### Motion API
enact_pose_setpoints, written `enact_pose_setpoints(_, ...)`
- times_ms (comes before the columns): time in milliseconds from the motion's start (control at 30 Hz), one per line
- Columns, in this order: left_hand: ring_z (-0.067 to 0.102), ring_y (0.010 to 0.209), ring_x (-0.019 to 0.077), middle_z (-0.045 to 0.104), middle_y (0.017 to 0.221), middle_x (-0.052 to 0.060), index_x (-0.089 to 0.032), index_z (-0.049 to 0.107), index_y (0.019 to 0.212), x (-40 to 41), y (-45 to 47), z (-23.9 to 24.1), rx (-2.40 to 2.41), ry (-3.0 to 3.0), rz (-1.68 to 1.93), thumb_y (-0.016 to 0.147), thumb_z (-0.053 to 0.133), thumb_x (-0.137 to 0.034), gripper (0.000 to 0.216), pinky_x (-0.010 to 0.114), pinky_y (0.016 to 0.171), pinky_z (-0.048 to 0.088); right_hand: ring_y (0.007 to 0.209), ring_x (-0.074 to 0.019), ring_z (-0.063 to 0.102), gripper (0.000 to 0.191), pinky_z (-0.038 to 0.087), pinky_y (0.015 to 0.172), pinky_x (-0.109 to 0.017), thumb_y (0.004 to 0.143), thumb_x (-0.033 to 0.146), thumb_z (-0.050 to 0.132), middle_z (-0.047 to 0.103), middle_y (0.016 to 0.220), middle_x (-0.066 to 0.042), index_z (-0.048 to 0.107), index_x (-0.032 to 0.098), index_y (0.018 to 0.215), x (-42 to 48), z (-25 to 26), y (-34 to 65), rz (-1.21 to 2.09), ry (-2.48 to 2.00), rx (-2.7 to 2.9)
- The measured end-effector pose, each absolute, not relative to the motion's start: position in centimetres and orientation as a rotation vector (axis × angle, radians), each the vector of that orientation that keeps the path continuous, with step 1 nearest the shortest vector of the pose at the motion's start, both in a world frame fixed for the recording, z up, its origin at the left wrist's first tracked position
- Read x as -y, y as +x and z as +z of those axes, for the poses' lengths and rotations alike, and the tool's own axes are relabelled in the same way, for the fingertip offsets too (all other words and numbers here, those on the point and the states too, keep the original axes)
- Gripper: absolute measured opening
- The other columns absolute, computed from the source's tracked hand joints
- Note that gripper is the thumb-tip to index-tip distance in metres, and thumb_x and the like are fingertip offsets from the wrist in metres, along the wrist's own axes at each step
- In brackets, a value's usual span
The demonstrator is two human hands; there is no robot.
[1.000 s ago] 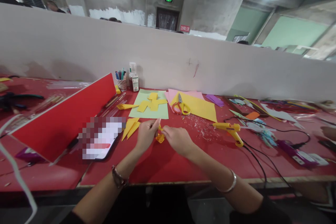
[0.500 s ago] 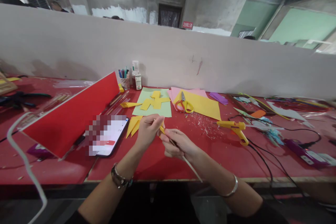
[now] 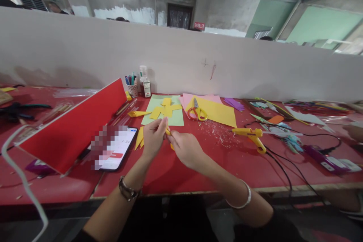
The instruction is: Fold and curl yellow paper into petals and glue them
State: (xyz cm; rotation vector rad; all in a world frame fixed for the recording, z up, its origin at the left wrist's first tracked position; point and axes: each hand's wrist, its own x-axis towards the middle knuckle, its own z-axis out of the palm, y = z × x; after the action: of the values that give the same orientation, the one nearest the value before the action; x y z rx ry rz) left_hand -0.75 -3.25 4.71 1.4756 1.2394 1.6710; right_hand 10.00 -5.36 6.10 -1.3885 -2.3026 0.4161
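Note:
My left hand [image 3: 154,138] is closed, thumb and fingers pinching a small folded piece of yellow paper [image 3: 168,132]. My right hand [image 3: 186,149], closed, meets it from the right and grips the same paper; its fingertips are mostly hidden behind its back. A bit of yellow shows below the right fingers. Beside the left hand lie pointed yellow paper pieces [image 3: 139,138]. Beyond the hands, yellow paper strips [image 3: 167,110] rest on a light green sheet [image 3: 177,121], with a rolled yellow paper cone [image 3: 138,114] at its left edge.
Orange-and-yellow scissors [image 3: 202,114] lie on a yellow sheet [image 3: 224,115]. A yellow glue gun [image 3: 249,132] and purple power strip [image 3: 321,159] are at right, with cables. Left are a phone [image 3: 120,151] and red board [image 3: 73,124]. Another person's hand [image 3: 356,133] appears far right.
My right hand has turned over and moved left, now showing its back. The thin stick that stuck out below it is no longer visible. The view has shifted slightly.

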Motion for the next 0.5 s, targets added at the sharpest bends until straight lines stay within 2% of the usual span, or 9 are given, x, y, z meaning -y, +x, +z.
enact_pose_setpoints(133, 0.033, 0.026, 0.0056, 0.033, 0.03, -0.007, -0.018, 0.042, 0.044, 3.9, -1.0, 4.8, -1.119, 1.44, 1.665, 0.073, 0.044, -0.044, 0.038, 0.02, 0.032, 0.026, 0.036, -0.0042, 0.024, 0.031, 0.02, 0.04, -0.019, 0.085, 0.033, 0.03, 0.029, 0.041, 0.008, 0.043, 0.016, 0.063, 5.4, 6.3, 10.5, 1.38, -0.932, 1.921)
enact_pose_setpoints(233, 0.031, 0.028, 0.0053, 0.033, 0.031, -0.007, -0.018, 0.041, 0.044, 4.2, -0.7, 5.1, -1.004, 1.401, 1.724, 0.071, 0.045, -0.051, 0.043, 0.021, 0.035, 0.028, 0.033, -0.0028, 0.013, 0.031, 0.016, 0.038, -0.018, 0.083, 0.038, 0.034, 0.021, 0.036, 0.012, 0.04, 0.017, 0.061, 5.7, 5.9, 10.5, 1.827, -0.645, 1.615)
enact_pose_setpoints(400, 0.022, 0.026, 0.0038, 0.025, 0.027, -0.009, -0.019, 0.036, 0.04, 4.1, -0.4, 5.3, -0.789, 1.353, 1.691, 0.068, 0.043, -0.059, 0.049, 0.024, 0.044, 0.037, 0.028, -0.0031, 0.011, 0.033, 0.021, 0.038, -0.019, 0.084, 0.04, 0.029, 0.016, 0.03, 0.014, 0.031, 0.019, 0.058, 5.8, 5.2, 10.0, 2.071, -0.407, 1.456)
enact_pose_setpoints(500, 0.025, 0.027, 0.0042, 0.026, 0.028, -0.009, -0.019, 0.036, 0.04, 3.7, -0.7, 5.0, -0.823, 1.328, 1.692, 0.069, 0.047, -0.054, 0.046, 0.022, 0.04, 0.034, 0.031, -0.004, 0.015, 0.034, 0.021, 0.04, -0.019, 0.084, 0.041, 0.026, 0.02, 0.035, 0.012, 0.033, 0.019, 0.059, 5.5, 5.5, 10.0, 1.813, -0.616, 1.703)
